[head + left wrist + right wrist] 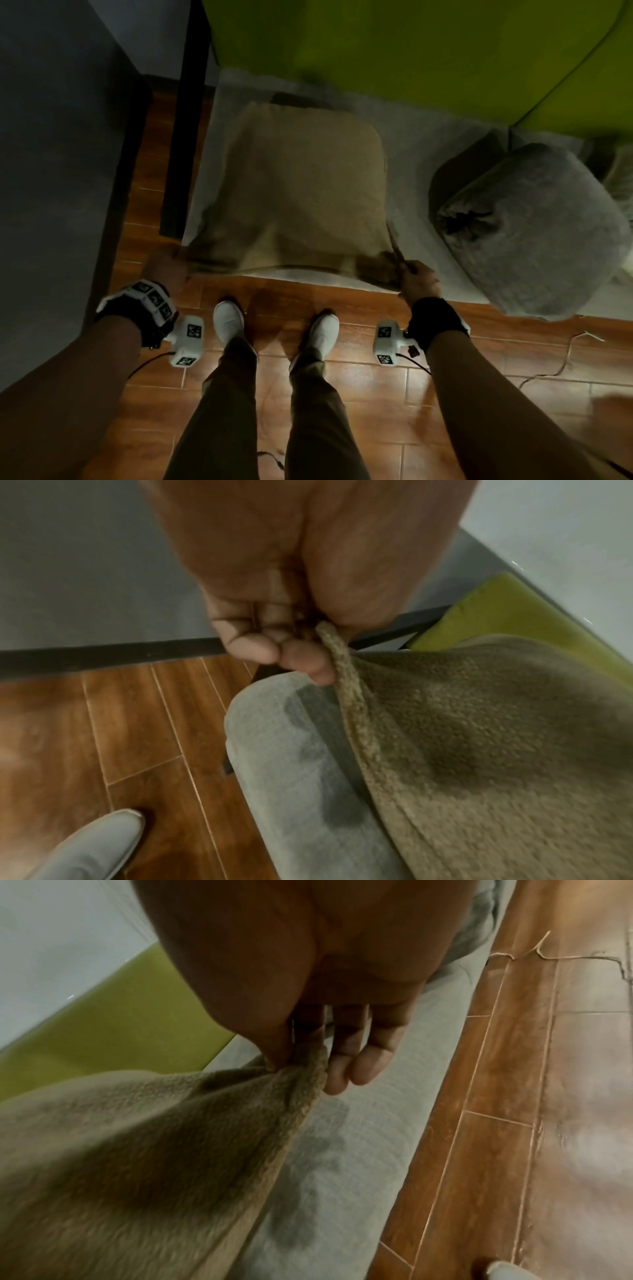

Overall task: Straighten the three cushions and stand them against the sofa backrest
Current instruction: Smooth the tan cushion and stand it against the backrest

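Standing at the sofa seat's (424,219) front edge, we pinched the tan cushion's (301,192) near corners, left hand (168,270) and right hand (419,279); it lay flat there, the grey cushion (537,233) rightward, green backrest (394,51) beyond.

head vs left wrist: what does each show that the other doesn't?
Head only: the right hand pinching the tan cushion's near right corner, the grey cushion lying to the right on the seat, both shoes and legs, the wrist cameras.

Left wrist only: close detail of the left hand, its fingers and thumb pinching the tan cushion's corner seam, lifted off the grey seat.

Both: the tan cushion, the left hand at its near left corner, the grey seat edge, the green backrest, the dark frame bar, the wood floor.
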The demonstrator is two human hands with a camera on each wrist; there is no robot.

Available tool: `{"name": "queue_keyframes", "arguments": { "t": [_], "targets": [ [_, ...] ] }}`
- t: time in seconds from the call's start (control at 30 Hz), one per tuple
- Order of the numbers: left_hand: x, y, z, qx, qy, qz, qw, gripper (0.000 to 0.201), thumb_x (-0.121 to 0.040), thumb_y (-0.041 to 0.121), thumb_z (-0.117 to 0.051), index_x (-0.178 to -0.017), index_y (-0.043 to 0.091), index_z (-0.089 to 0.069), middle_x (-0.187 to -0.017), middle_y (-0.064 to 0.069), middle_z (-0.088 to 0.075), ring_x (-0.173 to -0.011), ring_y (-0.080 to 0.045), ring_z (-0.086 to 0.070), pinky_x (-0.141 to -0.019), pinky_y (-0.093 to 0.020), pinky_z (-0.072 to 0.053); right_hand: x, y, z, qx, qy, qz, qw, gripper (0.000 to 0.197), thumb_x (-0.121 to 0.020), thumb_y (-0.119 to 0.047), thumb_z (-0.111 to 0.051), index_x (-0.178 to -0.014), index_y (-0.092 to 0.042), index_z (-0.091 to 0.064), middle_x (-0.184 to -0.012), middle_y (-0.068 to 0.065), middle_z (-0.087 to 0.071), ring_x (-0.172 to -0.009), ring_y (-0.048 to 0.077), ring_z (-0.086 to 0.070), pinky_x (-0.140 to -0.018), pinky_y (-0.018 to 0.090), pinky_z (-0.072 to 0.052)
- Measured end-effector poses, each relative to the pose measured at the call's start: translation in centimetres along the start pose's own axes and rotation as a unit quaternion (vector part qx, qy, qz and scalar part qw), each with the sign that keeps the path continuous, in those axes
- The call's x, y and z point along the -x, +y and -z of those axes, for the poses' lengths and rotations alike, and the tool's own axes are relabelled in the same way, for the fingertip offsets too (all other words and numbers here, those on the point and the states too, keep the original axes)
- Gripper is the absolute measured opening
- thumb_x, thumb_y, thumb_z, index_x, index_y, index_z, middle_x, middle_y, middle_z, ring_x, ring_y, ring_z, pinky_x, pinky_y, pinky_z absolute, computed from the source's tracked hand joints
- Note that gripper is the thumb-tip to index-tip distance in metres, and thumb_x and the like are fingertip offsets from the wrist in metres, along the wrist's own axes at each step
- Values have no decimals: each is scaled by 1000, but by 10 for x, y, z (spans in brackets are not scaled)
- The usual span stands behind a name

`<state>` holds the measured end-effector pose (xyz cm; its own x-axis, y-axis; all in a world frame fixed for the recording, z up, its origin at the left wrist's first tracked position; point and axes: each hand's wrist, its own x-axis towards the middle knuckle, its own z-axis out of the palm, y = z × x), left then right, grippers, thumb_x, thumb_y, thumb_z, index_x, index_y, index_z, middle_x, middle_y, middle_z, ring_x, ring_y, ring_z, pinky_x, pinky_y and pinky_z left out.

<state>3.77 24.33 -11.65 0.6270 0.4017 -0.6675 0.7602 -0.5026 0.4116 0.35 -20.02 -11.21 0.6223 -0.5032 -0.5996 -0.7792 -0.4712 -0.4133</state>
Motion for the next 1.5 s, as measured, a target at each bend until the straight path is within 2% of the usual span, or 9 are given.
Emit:
{"name": "queue_keyframes", "arguments": {
  "t": [0.17,0.23,0.4,0.53,0.7,0.87,1.03,1.23,1.5],
  "targets": [
    [3,18,1,57,-42,14,997,45,-93,40,-58,-122,7,-62,-124,-25,-63,-112,-44,-61,-96,-49,-51,11,9,-10,-34,-47,-22,998,25,-93,-27,-66,-118,-28,-64,-106,9,-73,-89,29,-72,-80,46,-62],
    [4,18,-2,151,-94,63,982,51,-85,48,-67,-121,12,-60,-121,-20,-65,-105,-39,-65,-80,-48,-59,17,14,-13,-121,-107,-70,984,36,-88,-24,-77,-119,-25,-59,-102,11,-73,-79,23,-72,-69,36,-59],
    [13,11,8,178,-121,59,975,38,-96,10,-61,-132,2,-55,-121,-20,-62,-107,-34,-61,-84,-38,-51,20,33,-7,-183,-96,-99,973,27,-90,-8,-74,-117,-7,-71,-85,14,-75,-71,22,-70,-59,26,-54],
    [20,9,29,20,-42,-12,999,25,-92,14,-67,-117,11,-64,-109,-11,-65,-100,-28,-59,-87,-33,-44,16,37,6,-139,-114,-106,978,21,-93,-3,-67,-114,-8,-71,-83,15,-73,-67,23,-65,-53,27,-50],
    [26,38,32,-75,-11,-35,996,39,-95,18,-61,-133,9,-56,-127,-20,-59,-111,-40,-56,-83,-37,-39,27,18,3,93,-77,-23,992,34,-97,-15,-61,-130,-14,-68,-115,15,-72,-106,34,-68,-85,33,-54],
    [62,97,21,-73,64,-235,967,65,-91,43,-66,-147,24,-39,-153,-15,-36,-137,-37,-38,-107,-49,-35,53,-27,3,83,3,188,979,60,-102,-48,-43,-156,-26,-34,-164,4,-32,-150,28,-28,-119,46,-28],
    [78,156,-35,-322,45,-448,833,104,-74,83,-48,-156,43,1,-166,-5,17,-152,-35,8,-117,-59,-3,65,-88,-26,93,19,314,945,66,-103,-61,-30,-161,-40,-7,-171,-5,1,-156,19,7,-125,47,-1],
    [22,150,-72,-467,2,-371,803,120,-51,104,-31,-146,55,23,-158,4,39,-147,-39,28,-108,-78,-2,18,-73,-101,160,-13,341,926,74,-99,-69,-28,-156,-48,16,-163,-16,30,-151,15,27,-122,61,8],
    [-8,144,-117,-517,-53,-307,797,126,-47,103,-32,-135,52,43,-143,1,58,-137,-39,44,-104,-76,13,-49,-16,-119,239,-67,371,895,93,-86,-86,-32,-147,-53,29,-148,-25,50,-138,4,48,-117,57,24]
  ]
}}
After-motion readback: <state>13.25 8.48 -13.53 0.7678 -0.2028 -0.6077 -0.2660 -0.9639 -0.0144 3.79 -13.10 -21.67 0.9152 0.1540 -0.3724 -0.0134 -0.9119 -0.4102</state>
